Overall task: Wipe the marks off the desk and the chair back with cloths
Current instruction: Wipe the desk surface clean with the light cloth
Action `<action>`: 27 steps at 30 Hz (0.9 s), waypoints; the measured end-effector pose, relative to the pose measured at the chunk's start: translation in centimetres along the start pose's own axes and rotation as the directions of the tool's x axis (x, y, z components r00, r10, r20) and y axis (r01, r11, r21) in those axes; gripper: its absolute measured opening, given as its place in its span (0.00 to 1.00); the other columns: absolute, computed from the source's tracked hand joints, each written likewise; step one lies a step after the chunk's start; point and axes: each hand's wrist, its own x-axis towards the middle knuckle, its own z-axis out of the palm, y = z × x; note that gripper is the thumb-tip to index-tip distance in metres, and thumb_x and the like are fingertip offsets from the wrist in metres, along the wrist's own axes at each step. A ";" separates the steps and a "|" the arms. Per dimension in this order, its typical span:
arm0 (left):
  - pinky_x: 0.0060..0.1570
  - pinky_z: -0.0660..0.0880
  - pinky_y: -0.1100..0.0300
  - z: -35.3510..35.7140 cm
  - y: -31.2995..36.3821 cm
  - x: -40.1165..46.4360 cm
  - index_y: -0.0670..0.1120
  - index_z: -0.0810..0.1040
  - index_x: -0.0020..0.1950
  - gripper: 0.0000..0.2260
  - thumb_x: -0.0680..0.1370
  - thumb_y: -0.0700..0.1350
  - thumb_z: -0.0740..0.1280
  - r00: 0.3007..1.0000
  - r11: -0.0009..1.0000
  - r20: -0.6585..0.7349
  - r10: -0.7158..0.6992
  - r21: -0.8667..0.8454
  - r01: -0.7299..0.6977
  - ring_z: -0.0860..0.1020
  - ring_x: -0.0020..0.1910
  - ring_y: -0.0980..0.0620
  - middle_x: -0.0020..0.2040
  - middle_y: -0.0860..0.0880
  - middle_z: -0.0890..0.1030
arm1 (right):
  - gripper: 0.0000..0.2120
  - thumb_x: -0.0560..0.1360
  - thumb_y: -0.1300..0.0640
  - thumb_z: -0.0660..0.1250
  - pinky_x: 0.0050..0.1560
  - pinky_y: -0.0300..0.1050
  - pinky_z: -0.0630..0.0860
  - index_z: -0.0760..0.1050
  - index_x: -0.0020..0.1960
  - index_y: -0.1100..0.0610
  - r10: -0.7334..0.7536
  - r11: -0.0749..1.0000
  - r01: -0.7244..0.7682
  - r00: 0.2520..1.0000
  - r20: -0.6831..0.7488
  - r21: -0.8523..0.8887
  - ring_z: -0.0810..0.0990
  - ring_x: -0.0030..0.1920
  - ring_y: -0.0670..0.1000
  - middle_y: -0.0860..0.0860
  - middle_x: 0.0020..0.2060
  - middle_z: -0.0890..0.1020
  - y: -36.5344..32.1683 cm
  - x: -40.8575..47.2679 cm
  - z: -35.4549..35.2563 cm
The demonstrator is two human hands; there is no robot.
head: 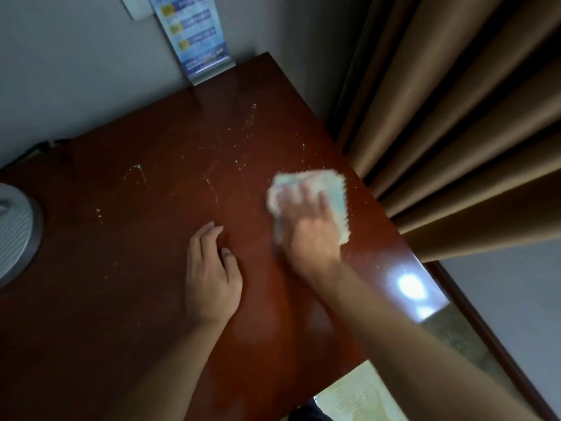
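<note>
1. Head view looks down on a dark red-brown table [127, 268] set in a room corner, its far edge against a pale wall and its right edge running beside brown curtains [455, 123].
2. A person's right hand [312, 229] presses a pale cloth [306, 196] flat on the table near the right edge, fingers spread over it and slightly bent; the cloth is blurred and its zigzag border shows just inside the table edge.
3. The left hand [209, 278] rests on the bare table just left of the right hand, fingers loosely curled and holding nothing.
4. Pale specks and streaks [212, 189] mark the surface left of and beyond the cloth, reaching toward the far right corner.
5. A blue printed card in a stand [197, 38] sits at the far edge against the wall; its writing is too blurred to read.
6. A round white ribbed object [15, 235] sits at the left edge, partly out of frame.
7. A bright glare patch [409, 287] lies on the near right part of the table, close to its edge.
8. Open tabletop spreads left of both hands and between them and the card stand.
</note>
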 end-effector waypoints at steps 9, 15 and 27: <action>0.67 0.71 0.43 1.5 -0.5 0.2 0.38 0.75 0.64 0.17 0.76 0.40 0.58 0.999 0.991 -0.015 0.041 0.125 -0.039 0.71 0.67 0.41 0.65 0.40 0.75 | 0.25 0.82 0.49 0.52 0.76 0.49 0.34 0.52 0.79 0.45 0.000 1.000 0.001 1.000 0.028 -0.017 0.45 0.79 0.49 0.43 0.78 0.56 6.5 2.2 -1.0; 0.66 0.71 0.42 1.5 -1.0 0.2 0.38 0.76 0.63 0.17 0.77 0.41 0.57 0.999 0.987 -0.013 0.050 0.152 -0.047 0.71 0.66 0.41 0.65 0.41 0.74 | 0.24 0.76 0.48 0.61 0.74 0.62 0.60 0.71 0.71 0.50 -0.221 0.975 0.222 0.973 -0.071 0.002 0.65 0.74 0.58 0.49 0.71 0.72 0.3 -1.3 0.1; 0.66 0.71 0.42 1.7 -1.2 0.2 0.39 0.75 0.64 0.17 0.77 0.42 0.58 0.999 0.987 -0.007 0.045 0.157 -0.043 0.70 0.67 0.41 0.65 0.41 0.73 | 0.28 0.81 0.48 0.53 0.77 0.57 0.42 0.51 0.79 0.50 0.000 1.000 0.000 1.000 0.004 -0.021 0.46 0.79 0.56 0.50 0.79 0.55 4.4 3.0 -0.6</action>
